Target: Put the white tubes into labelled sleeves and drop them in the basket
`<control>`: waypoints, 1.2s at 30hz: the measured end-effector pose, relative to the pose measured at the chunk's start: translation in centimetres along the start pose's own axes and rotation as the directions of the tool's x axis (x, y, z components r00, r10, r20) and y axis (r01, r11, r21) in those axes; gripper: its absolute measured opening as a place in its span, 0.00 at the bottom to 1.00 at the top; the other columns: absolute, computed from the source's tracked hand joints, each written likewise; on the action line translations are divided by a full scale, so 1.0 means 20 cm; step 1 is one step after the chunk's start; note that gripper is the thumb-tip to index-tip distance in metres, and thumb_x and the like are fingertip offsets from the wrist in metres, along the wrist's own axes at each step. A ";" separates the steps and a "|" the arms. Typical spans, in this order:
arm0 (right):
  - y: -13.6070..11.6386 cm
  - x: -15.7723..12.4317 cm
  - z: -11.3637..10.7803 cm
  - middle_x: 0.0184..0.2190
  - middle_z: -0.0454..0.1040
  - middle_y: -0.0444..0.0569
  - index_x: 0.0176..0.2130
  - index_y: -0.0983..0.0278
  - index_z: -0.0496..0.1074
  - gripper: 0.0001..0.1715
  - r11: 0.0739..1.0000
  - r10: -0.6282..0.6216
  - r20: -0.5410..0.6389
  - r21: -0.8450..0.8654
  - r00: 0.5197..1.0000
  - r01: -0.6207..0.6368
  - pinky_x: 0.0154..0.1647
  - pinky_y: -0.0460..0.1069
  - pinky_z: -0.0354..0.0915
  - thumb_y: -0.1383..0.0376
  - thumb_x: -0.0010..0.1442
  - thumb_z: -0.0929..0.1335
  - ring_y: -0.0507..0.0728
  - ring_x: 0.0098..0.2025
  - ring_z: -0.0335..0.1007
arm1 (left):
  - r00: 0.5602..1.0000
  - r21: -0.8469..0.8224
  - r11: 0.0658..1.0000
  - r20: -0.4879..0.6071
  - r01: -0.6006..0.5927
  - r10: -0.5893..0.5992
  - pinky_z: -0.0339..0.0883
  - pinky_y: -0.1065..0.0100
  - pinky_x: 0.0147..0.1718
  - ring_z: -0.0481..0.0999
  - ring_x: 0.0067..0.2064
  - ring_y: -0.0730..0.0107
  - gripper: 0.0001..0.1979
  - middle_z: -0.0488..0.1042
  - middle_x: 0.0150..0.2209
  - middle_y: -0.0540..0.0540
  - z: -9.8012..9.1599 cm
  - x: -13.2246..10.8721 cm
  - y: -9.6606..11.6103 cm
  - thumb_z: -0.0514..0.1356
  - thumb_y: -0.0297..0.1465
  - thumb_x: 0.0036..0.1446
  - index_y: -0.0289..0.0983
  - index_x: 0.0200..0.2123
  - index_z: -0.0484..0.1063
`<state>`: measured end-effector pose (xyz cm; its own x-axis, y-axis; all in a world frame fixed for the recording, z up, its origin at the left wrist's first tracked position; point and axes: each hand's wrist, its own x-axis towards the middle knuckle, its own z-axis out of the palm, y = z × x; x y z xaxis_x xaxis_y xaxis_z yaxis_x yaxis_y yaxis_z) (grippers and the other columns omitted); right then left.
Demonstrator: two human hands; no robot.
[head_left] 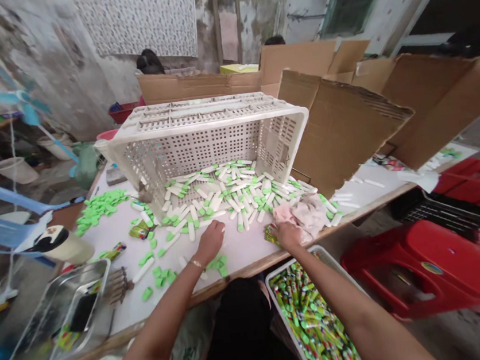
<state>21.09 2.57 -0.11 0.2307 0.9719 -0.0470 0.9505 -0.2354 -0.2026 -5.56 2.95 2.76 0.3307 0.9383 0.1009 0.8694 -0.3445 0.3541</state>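
My left hand (pixel 212 242) is low over the white tabletop with its fingers curled; what they close on, if anything, is hidden. Just beyond it spreads a heap of white tubes with green ends (pixel 241 194), spilling out of a tipped white plastic crate (pixel 211 122). My right hand (pixel 288 235) is closed at the table's front edge, against a crumpled pink cloth (pixel 311 215). A green and yellow printed wrapper (pixel 270 233) shows at its thumb side. Loose green caps (pixel 162 276) lie left of my left hand, others (pixel 219 265) beneath its wrist.
Below the edge stands a white basket (pixel 274 291) filled with green printed tubes. A red stool (pixel 444 261) is at the right. Cardboard sheets (pixel 342 128) rise behind the crate. At left are a metal tray (pixel 98 271), a cream roll (pixel 68 246) and a pile of green caps (pixel 102 207).
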 end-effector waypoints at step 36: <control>0.28 0.02 -0.15 0.26 0.75 0.52 0.31 0.67 0.73 0.16 0.859 0.062 -0.173 0.511 0.983 0.036 0.27 0.47 0.59 0.60 0.50 0.62 0.57 0.28 0.68 | 0.965 -0.552 0.817 -0.079 0.167 -0.251 0.57 0.72 0.28 0.64 0.25 0.74 0.09 0.68 0.26 0.52 0.09 -0.28 0.29 0.50 0.31 0.54 0.38 0.37 0.66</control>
<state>27.15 1.61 1.75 0.3215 0.9404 0.1108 0.7186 -0.1661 -0.6753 -1.76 -4.29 2.54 0.0721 0.9940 0.0823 0.5626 -0.1087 0.8196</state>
